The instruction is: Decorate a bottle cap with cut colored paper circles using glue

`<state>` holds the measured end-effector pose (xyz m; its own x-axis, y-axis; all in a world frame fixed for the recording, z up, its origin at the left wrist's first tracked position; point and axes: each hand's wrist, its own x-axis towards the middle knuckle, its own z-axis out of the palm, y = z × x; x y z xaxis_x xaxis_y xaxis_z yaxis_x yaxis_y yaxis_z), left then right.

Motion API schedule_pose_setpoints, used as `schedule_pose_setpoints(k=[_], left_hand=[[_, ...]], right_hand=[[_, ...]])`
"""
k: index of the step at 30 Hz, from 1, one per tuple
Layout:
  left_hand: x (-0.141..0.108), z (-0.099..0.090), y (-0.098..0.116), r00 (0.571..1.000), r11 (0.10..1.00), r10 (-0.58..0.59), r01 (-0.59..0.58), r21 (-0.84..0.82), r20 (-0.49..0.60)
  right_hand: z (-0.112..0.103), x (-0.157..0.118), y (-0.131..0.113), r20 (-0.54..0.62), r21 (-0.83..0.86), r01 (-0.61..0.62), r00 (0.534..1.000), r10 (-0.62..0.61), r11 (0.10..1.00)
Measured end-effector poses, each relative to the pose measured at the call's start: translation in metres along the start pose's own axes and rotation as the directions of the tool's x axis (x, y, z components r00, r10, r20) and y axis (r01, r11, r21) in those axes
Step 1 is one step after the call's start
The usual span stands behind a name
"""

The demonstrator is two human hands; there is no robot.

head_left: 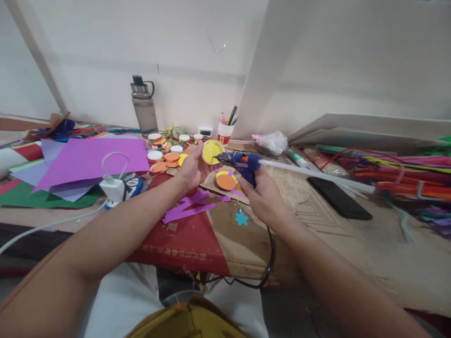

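My left hand (pixel 195 170) holds up a round, shallow yellow lid (pixel 212 151) with a pale rim, its inside turned toward me. In my right hand (pixel 265 193) is a blue glue gun (pixel 241 161), a long white glue stick (pixel 317 175) sticking out of its back. The nozzle points left and reaches the lid's right side; whether it touches cannot be made out. Below them an orange disc (pixel 226 181) with a yellow edge lies on cardboard. Purple paper strips (pixel 190 206) and a teal flower-shaped cutout (pixel 241 218) lie nearer to me.
Behind my left hand sit several round lids (pixel 155 156). Purple paper sheets (pixel 98 159), a white plug (pixel 113 188) and a bottle (pixel 144 110) are at left. A pen cup (pixel 225 131) stands at the back. A black phone (pixel 338 197) and pipe cleaners (pixel 419 178) lie at right.
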<state>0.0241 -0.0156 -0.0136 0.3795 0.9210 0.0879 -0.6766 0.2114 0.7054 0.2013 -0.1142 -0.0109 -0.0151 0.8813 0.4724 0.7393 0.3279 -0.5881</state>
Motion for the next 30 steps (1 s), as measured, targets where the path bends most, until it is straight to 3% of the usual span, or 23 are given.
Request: schedule_pose_setpoints(k=[7,12,17,22,27,30], left_hand=[[-0.004,0.002,-0.008,0.997,0.998,-0.053,0.052,0.021,0.048],[-0.005,0.004,-0.011,0.991,0.993,-0.116,0.114,0.023,0.070],[-0.004,0.003,-0.009,0.994,0.995,-0.100,0.100,0.009,0.045],[-0.002,0.003,-0.003,0.997,0.998,-0.061,0.062,-0.010,0.036],[-0.002,0.005,0.001,1.000,1.000,-0.014,0.014,-0.027,0.003],[-0.003,0.006,0.000,0.999,0.999,-0.043,0.043,-0.014,-0.002]], right_hand=[[0.005,-0.001,-0.003,0.002,0.070,0.070,0.998,-0.070,0.995],[0.004,-0.001,0.001,-0.018,0.067,0.001,1.000,0.000,0.998],[0.002,-0.002,0.001,0.019,0.086,0.068,0.997,-0.070,0.994],[0.000,-0.002,0.002,0.040,0.048,0.006,0.999,-0.008,0.999],[-0.004,0.001,0.005,-0.027,-0.004,0.029,0.999,-0.029,1.000],[-0.005,0.004,0.007,-0.077,0.011,0.067,0.995,-0.066,0.998]])
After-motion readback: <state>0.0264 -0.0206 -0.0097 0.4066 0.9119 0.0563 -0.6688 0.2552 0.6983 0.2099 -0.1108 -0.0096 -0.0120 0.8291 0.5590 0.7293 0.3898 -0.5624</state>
